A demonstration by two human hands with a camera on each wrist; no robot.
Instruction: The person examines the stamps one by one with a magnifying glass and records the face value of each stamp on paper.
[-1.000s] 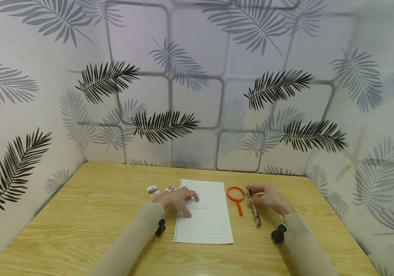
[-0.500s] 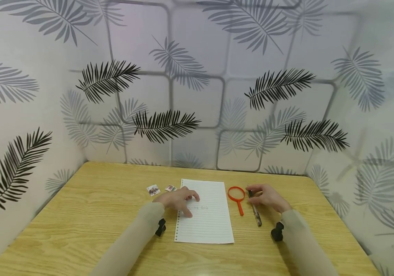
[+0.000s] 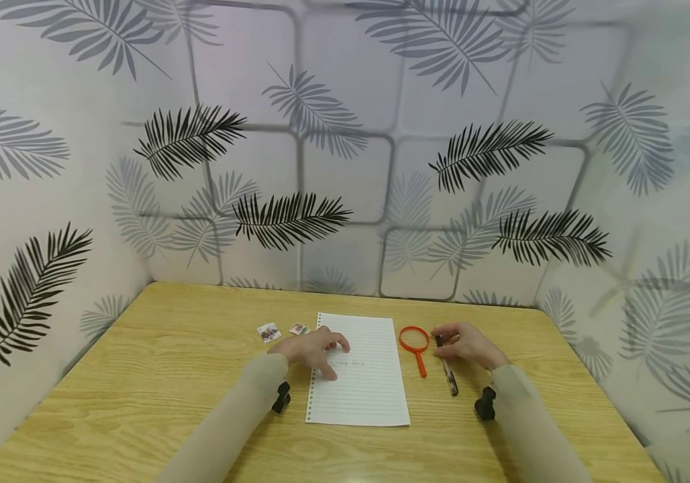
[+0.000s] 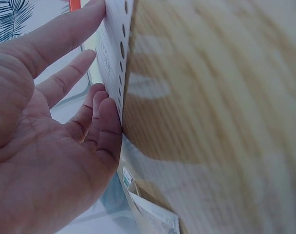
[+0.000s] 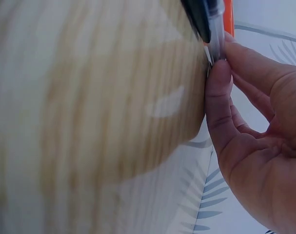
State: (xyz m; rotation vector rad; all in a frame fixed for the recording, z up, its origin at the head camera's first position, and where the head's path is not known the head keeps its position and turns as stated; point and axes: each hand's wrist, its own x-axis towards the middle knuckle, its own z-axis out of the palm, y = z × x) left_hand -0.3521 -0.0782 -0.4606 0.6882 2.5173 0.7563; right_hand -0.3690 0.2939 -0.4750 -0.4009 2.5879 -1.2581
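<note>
In the head view my left hand (image 3: 309, 349) rests with spread, relaxed fingers on the left side of a sheet of lined paper (image 3: 369, 396). The sheet has punched holes along its left edge and a short line of handwriting, partly behind the thumb. Seen from the left wrist, the fingertips (image 4: 110, 114) touch the sheet by its holes. To the right of the paper, my right hand (image 3: 472, 345) pinches the far end of a pen (image 3: 449, 377) lying on the table. The right wrist view shows its clear barrel (image 5: 216, 34) and dark clip close up, between thumb and finger.
Between the paper and the pen lies a red magnifying glass (image 3: 420, 362), its handle toward me. Two small picture cards, one nearer (image 3: 269, 333) and one by the sheet (image 3: 299, 329), lie beyond my left hand. A leaf-patterned wall (image 3: 345, 268) borders the wooden table (image 3: 139, 376).
</note>
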